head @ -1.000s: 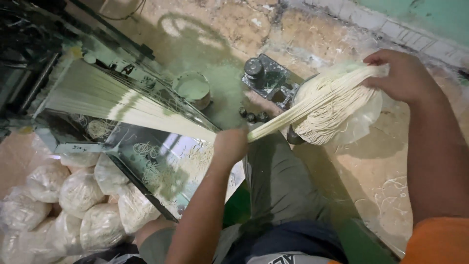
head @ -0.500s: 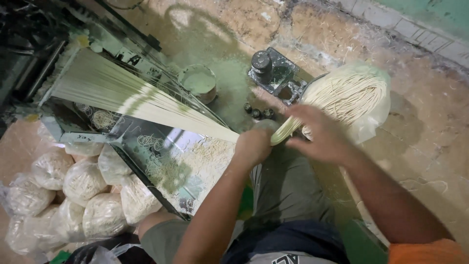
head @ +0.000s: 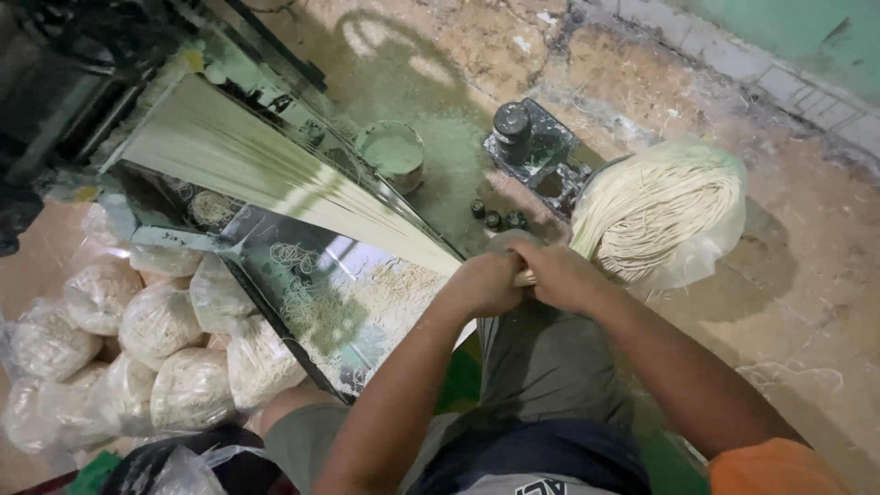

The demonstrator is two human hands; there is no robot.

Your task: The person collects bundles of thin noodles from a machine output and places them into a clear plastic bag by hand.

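Where the noodle sheet leaves the machine, left hand and right hand grip it, fingers closed, beside the looped noodle bundle.

A small noodle-making workshop is showing here: a metal noodle machine is feeding out a sheet of strands, bagged noodle bundles are piling beside it, and flour is dusting the rough concrete floor.
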